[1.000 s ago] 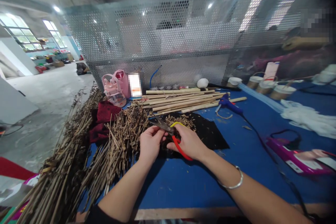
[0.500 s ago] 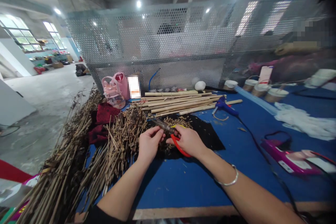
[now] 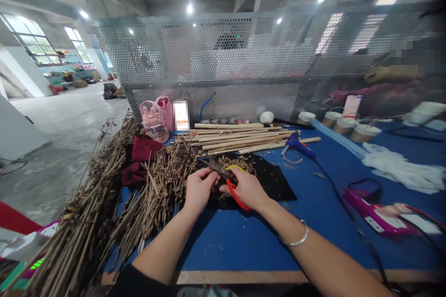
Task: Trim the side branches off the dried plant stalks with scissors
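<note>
My right hand is closed around the handles of scissors, one handle red and one yellow. The metal blades point up and left, with their tips apart, just above my left hand. My left thumb and fingers are pinched together beside the blades; what they hold is too small to make out. Under both hands lies a black cloth or sheet strewn with small brown dried plant bits. A bundle of dried plant stalks lies right by my left wrist.
More long dried stalks hang over the table's left edge. Pale wooden sticks lie behind my hands, beside a blue glue gun. At the right are a purple power strip and white gloves. A perforated metal panel stands behind.
The camera view has shifted slightly. My hands keep nearly the same pose, with the scissors still in my right hand and the blades by my left fingers.
</note>
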The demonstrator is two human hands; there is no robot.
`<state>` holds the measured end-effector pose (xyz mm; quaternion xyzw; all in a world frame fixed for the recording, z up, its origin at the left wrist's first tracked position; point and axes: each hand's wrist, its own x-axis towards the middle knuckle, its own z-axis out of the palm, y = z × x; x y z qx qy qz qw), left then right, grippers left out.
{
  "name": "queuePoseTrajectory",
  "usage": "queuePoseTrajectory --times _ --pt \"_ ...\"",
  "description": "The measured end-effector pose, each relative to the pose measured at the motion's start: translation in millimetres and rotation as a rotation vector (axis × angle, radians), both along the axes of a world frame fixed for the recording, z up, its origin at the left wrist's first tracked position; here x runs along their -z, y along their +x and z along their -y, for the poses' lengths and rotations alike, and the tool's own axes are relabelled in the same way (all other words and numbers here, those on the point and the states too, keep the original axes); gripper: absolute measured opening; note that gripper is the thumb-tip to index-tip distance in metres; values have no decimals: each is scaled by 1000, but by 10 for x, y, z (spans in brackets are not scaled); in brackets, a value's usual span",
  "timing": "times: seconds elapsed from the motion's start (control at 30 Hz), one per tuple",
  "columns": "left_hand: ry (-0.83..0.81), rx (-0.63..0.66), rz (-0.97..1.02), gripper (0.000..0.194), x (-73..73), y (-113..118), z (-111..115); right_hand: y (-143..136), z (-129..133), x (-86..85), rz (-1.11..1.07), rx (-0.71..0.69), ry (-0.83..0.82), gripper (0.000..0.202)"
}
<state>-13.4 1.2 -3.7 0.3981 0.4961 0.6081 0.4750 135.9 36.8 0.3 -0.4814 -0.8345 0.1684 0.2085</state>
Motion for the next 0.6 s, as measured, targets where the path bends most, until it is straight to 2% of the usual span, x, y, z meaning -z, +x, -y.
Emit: queuePoseTrajectory --times 0.13,0.33,0.6 --pt "-49 -29 33 29 0 17 7 7 -11 19 -11 -9 -36 29" --pt "-41 -29 -4 25 -12 37 18 -41 33 7 -2 3 37 33" --pt "-6 -44 37 26 -2 29 19 -53 34 49 -42 10 -35 26"
